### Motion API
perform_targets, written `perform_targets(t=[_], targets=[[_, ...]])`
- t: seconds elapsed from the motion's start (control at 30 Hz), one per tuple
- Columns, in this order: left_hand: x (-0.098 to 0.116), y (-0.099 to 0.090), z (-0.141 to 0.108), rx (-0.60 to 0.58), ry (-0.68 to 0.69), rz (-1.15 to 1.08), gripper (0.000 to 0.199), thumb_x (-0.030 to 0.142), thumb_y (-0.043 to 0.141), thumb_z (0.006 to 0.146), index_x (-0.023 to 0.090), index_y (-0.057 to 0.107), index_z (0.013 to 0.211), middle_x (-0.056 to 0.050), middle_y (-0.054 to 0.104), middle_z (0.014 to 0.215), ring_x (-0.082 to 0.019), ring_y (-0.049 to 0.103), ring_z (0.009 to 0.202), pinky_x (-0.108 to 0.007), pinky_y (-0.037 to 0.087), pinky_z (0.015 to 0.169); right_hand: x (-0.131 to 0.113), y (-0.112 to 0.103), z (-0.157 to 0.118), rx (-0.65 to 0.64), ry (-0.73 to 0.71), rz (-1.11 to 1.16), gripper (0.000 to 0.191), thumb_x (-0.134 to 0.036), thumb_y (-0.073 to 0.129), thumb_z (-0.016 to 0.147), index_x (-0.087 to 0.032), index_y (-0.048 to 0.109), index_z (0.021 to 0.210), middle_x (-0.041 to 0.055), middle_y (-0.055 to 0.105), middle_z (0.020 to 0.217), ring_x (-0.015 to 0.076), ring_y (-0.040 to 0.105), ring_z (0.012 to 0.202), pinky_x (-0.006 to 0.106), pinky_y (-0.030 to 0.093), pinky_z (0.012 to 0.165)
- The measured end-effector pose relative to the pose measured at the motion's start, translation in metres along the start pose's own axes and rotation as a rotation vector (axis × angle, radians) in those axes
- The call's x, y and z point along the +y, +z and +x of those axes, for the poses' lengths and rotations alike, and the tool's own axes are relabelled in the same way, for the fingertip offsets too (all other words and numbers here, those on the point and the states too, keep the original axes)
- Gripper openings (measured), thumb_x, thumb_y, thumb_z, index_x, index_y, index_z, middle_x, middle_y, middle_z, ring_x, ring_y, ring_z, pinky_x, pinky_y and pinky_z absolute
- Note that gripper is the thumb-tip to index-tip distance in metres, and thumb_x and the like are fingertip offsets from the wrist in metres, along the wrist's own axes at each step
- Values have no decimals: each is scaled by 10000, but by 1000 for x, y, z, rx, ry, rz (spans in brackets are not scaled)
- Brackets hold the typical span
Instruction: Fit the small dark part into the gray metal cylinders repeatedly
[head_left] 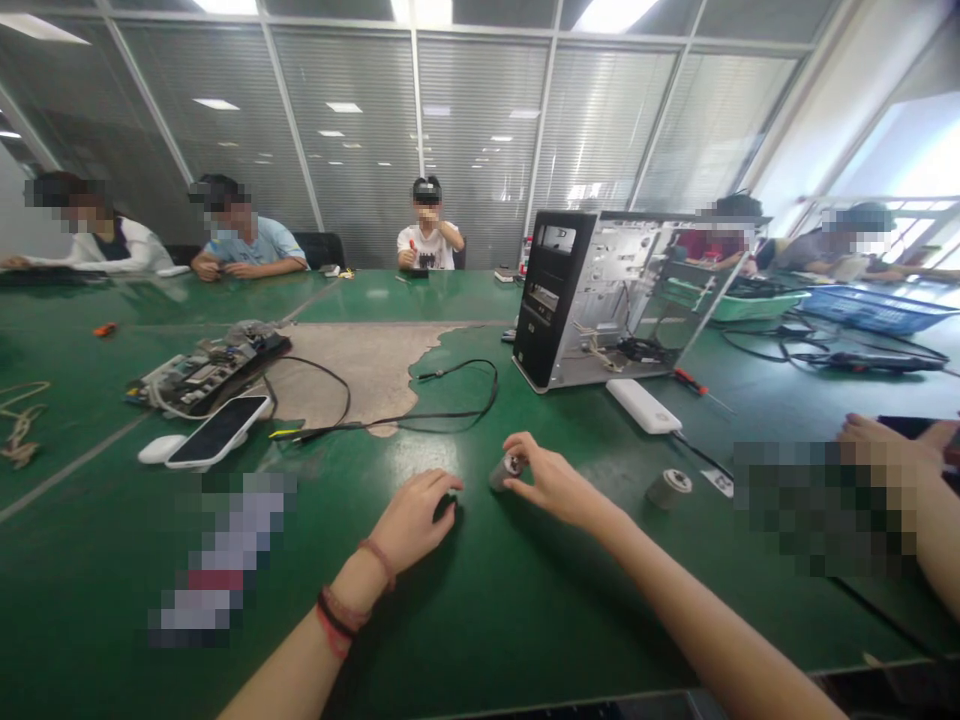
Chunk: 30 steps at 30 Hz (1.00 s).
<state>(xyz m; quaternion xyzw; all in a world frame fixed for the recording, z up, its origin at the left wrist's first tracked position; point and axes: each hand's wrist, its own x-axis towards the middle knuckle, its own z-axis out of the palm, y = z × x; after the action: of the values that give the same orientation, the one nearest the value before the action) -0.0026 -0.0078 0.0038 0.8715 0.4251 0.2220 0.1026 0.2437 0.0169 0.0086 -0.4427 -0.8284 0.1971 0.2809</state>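
My left hand hovers low over the green table, its thumb and fingers curved apart with nothing between them. To its right, my right hand has its fingers and thumb round the side of a small grey metal cylinder, which stands slightly tilted. A second similar cylinder is farther right on the table, touched by neither hand. The two hands are apart from each other.
An open computer case stands beyond my right hand, with a white power bank and a screwdriver before it. Circuit parts, a phone and cables lie left. Another person's hands are at right; several people sit around.
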Motion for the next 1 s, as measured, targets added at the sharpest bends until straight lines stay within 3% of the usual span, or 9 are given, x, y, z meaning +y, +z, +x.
perform_targets(t=[0.27,0.43,0.67,0.77,1.0], targets=[[2,0,2,-20,-16,9,211,116,481,815,196,566,991,-45,613,971,-204,562,916,-345,449,845,-2,45,-14,130,-86,205,349,-228,552,824,-223,412,1144,63,569,1061,168,604,898,326,480,832],[2,1,2,-21,-29,-7,223,112,484,813,195,565,1003,-49,615,983,-208,561,936,-352,446,861,-3,49,-15,138,-121,224,298,-239,536,845,-226,449,1130,65,586,1049,174,599,888,336,486,820],[3,0,4,-24,-42,-1,218,101,475,815,192,574,986,-51,618,973,-208,568,926,-349,456,844,-22,52,-17,139,-71,431,305,-235,598,808,-234,477,1088,39,567,1015,153,580,863,304,478,798],[4,0,4,-23,-39,4,220,96,474,813,191,576,982,-50,619,961,-208,569,918,-350,461,837,-32,55,-17,160,-8,562,296,-268,635,786,-236,499,1047,22,566,959,147,569,828,294,466,776],[3,1,2,23,-31,-24,261,90,472,806,196,554,1031,-56,620,1011,-210,573,958,-362,469,870,-41,66,-11,163,328,1261,363,-374,680,742,-241,475,1011,-40,581,715,115,570,646,240,462,614]])
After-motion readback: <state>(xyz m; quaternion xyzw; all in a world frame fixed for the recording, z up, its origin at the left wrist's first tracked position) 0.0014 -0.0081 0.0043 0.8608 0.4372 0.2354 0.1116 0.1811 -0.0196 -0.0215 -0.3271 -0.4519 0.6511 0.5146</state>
